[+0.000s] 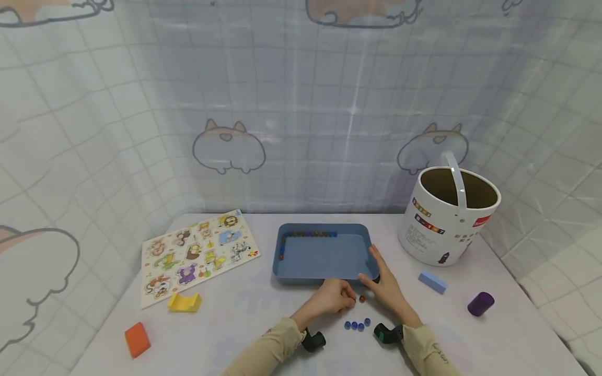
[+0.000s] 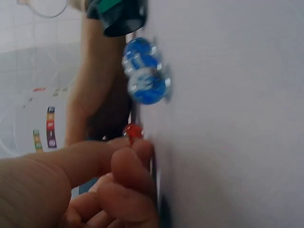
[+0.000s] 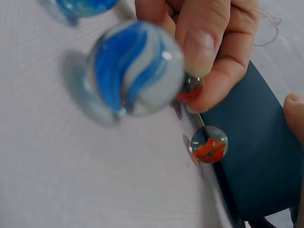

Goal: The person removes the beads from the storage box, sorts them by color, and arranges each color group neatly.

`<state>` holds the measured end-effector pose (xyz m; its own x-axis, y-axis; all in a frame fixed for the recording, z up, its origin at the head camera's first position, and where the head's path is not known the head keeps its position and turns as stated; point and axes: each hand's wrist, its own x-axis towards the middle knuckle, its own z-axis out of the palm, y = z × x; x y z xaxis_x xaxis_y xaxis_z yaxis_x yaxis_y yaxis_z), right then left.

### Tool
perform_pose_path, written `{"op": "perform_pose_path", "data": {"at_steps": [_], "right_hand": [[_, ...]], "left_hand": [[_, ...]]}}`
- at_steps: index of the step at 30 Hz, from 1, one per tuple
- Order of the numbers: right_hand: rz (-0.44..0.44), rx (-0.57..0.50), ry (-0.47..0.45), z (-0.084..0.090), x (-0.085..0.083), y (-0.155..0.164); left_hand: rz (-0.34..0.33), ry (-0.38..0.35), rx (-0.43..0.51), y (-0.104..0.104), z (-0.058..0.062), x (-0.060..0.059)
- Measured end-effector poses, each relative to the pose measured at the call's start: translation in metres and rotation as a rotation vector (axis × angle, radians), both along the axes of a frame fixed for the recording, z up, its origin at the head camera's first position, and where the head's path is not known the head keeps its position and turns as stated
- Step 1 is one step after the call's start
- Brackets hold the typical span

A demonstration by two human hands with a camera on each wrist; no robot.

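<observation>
A: Two hands work close together at the near edge of a blue tray (image 1: 324, 256) on a pale surface (image 1: 263, 334). The left hand (image 1: 329, 298) has its fingers (image 3: 209, 52) curled, and the right wrist view shows them pinching a red marble (image 3: 191, 89) against the surface.

B: Where is the other hand?

A: The right hand (image 1: 385, 287) rests with straight fingers against the tray's near right corner, holding nothing. A second red marble (image 1: 362, 298) lies loose between the two hands, just beside the left fingertips and touching neither.

B: Which hand is nearer the loose one?

A: The left, I judge; the marble sits just to its right, with the tray's front wall just behind. Being round, it has no long axis. Three blue marbles (image 1: 357, 325) sit in a short row nearer the person, between the wrists.

B: Is anything in the tray?

A: A line of marbles (image 1: 308, 234) runs along its far wall and down the left corner.

B: And the rest?

A: An animal puzzle board (image 1: 199, 253) lies at the left, with a yellow block (image 1: 184, 303) and an orange block (image 1: 137, 339) near it. At the right stand a white bucket (image 1: 447, 219), a pale blue block (image 1: 432, 282) and a purple cylinder (image 1: 481, 303). A gridded curtain with cartoon animals (image 1: 229, 147) hangs behind.
</observation>
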<state>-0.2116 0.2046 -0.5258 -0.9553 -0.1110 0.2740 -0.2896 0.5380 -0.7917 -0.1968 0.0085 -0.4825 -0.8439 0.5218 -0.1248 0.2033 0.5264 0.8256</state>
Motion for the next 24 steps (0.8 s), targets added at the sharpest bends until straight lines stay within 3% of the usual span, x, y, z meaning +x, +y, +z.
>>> {"op": "perform_pose_path", "data": {"at_steps": [10, 12, 15, 17, 20, 22, 24], "right_hand": [[-0.004, -0.004, 0.021, -0.001, 0.001, -0.002], [-0.007, 0.017, 0.037, -0.002, 0.002, -0.003], [-0.003, 0.016, 0.055, -0.005, 0.002, -0.004], [0.001, 0.017, 0.053, -0.004, 0.001, -0.002], [0.005, 0.005, 0.033, -0.002, -0.001, 0.000], [0.004, 0.014, 0.015, -0.002, -0.001, 0.000], [0.006, 0.018, 0.004, -0.002, -0.001, -0.001]], "left_hand": [[0.055, 0.120, -0.019, 0.003, -0.003, 0.006], [0.052, 0.115, -0.018, -0.001, 0.001, 0.007], [0.052, 0.089, -0.009, -0.011, 0.016, 0.003], [0.062, 0.065, 0.018, -0.018, 0.032, -0.009], [0.118, 0.052, 0.063, -0.026, 0.053, -0.040], [0.169, 0.040, 0.103, -0.030, 0.060, -0.065], [0.227, 0.015, 0.151, -0.033, 0.060, -0.088]]}}
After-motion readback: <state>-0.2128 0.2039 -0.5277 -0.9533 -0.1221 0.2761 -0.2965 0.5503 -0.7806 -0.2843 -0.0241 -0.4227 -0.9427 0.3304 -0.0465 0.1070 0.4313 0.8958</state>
